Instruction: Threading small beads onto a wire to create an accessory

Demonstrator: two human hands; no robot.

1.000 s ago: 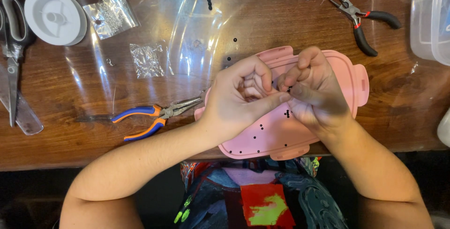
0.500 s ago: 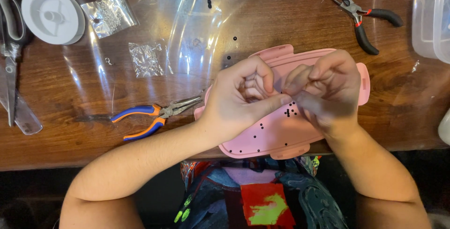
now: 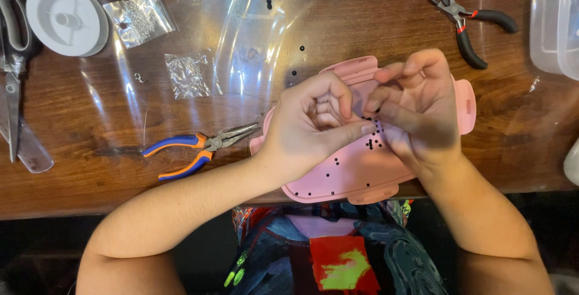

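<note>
Your two hands meet over the shallow pink plastic tray (image 3: pixel 362 171) at the near edge of the brown wooden table (image 3: pixel 120 168). Since a second ago your right hand (image 3: pixel 422 108) has lifted slightly, its fingers curling higher, while your left hand (image 3: pixel 313 126) has stayed put, thumb and forefinger pinched narrow. Something too fine to make out seems held between both fingertips. Small black beads (image 3: pixel 371 144) lie scattered on the tray beneath them. Blue-and-orange pliers (image 3: pixel 193 147) rest just left.
</note>
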